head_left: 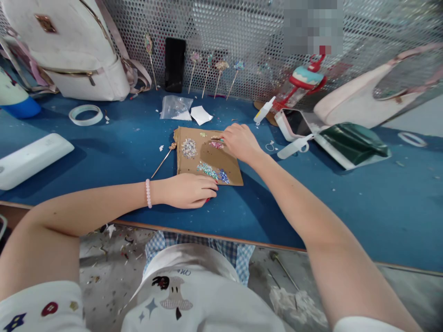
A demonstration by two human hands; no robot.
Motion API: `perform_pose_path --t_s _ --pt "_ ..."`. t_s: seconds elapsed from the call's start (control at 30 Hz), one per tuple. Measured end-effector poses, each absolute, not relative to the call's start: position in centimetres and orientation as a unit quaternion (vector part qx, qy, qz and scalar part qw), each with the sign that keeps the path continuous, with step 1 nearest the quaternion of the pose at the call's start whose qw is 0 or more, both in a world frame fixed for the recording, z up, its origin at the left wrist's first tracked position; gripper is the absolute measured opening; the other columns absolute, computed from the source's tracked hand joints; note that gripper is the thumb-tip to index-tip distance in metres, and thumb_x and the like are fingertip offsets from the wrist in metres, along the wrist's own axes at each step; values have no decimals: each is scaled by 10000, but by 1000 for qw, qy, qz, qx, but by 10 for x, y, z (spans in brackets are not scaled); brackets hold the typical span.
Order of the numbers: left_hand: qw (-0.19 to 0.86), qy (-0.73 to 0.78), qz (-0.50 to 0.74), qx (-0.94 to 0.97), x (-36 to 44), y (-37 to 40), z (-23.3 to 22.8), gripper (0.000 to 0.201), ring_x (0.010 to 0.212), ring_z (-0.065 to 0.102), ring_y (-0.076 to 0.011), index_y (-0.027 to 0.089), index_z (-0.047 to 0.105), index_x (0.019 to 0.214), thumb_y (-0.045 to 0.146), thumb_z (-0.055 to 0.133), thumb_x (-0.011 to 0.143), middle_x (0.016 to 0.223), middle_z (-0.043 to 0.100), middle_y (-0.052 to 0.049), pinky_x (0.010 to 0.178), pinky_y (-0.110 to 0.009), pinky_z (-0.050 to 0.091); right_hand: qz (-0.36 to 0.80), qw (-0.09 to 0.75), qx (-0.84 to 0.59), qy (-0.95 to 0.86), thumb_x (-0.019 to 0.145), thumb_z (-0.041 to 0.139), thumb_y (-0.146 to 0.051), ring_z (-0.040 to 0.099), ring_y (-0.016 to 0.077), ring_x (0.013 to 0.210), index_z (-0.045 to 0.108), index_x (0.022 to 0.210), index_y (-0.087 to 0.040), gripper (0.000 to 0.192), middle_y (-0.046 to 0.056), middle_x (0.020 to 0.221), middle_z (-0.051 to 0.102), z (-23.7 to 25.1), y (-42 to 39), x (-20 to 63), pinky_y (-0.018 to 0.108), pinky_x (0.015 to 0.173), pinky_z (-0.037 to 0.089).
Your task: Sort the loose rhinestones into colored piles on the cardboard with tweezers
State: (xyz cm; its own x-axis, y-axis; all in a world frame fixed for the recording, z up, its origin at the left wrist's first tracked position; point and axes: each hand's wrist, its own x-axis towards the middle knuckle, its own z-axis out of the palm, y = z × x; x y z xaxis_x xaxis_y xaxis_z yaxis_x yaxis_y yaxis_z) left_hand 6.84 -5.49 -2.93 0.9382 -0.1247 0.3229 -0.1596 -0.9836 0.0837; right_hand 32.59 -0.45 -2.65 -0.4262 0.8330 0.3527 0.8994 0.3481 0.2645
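A: Progress entry. Five decorated hairpins (206, 74) lean finished against the perforated back wall, well beyond both hands. One more pin (163, 159) lies flat on the blue worktop (104, 152), just left of the cardboard sheet (204, 159), its head ornamented; whether it is complete cannot be told.

B: Stock remaining?

A: Four small heaps of sequins on the cardboard: silver (188, 148), pink (216, 145), green (206, 169), blue (223, 176). Judged: several pieces done, material left for more.

B: Hands?

A: Right hand (239, 142) rests over the cardboard's far edge, grip pinched nearly closed beside the pink heap; something small and coloured sits at the fingertips, too small to name. Left hand (188, 190) lies curled loosely on the worktop at the cardboard's near edge, holding nothing visible. Glue bottle (263, 110) lies to the right of the right hand.
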Motion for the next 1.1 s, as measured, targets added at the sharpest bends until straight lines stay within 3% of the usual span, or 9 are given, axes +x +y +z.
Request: perform_pose_path --t_s 0.5,0.77,1.1 --pt "59 -65 152 984 69 -55 -29 233 1189 606 -252 89 680 1063 164 485 961 1181 685 -155 1021 -367 525 -193 23 -537 -821 920 486 -154 539 263 934 697 964 -174 217 113 918 687 -18 -13 326 370 767 283" --pt "58 -71 162 982 69 -55 -29 228 1183 611 -259 77 679 1060 158 493 955 1175 686 -158 1012 -371 531 -256 51 -483 -836 944 393 -90 499 244 894 682 902 -200 312 93 883 682 -21 -7 320 368 753 272" --pt "52 -64 145 986 69 -55 -28 227 1196 604 -246 102 680 1069 169 494 959 1194 683 -148 1015 -365 531 -302 15 -453 -839 981 368 -114 482 233 873 681 901 -211 337 79 876 685 -19 -12 326 385 776 272"
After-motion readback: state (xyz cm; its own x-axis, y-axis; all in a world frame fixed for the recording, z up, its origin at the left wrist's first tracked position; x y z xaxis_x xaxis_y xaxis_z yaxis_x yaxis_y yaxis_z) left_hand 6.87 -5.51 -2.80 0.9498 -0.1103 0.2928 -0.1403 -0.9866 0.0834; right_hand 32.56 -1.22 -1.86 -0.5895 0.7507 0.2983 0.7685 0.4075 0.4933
